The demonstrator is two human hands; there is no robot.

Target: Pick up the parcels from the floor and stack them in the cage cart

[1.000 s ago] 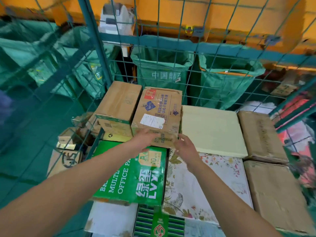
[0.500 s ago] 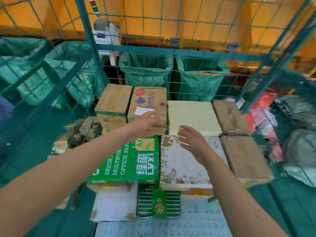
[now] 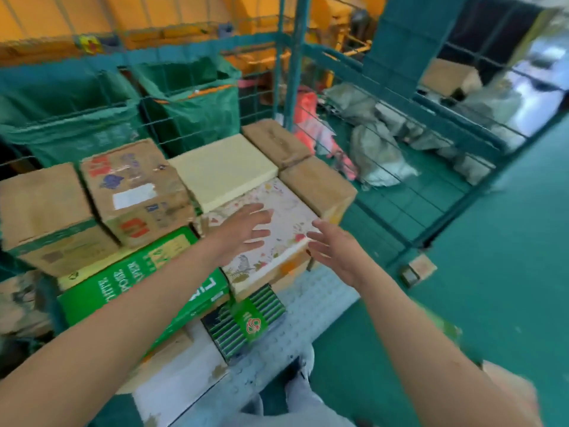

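Stacked parcels fill the teal wire cage cart (image 3: 294,72). A brown carton with a white label and red marks (image 3: 135,189) stands on the stack beside a plain brown carton (image 3: 40,208). My left hand (image 3: 246,231) hovers with spread fingers over a floral-print box (image 3: 277,229) and holds nothing. My right hand (image 3: 334,248) is open too, just off that box's right front corner. A green office-paper box (image 3: 132,278) lies under my left forearm. A pale yellow flat box (image 3: 224,167) sits behind the floral one.
Two brown cartons (image 3: 317,186) close the stack's right side. A dark striped box (image 3: 246,315) and a white box (image 3: 172,386) lie low on the cart's grey studded floor (image 3: 311,297). Green mail sacks (image 3: 191,103) hang behind. Grey bags (image 3: 375,152) lie on the green floor to the right.
Both hands have let go of the labelled brown carton and drawn back to the right, over the floral box. The view has swung right, showing the floor and the bags.
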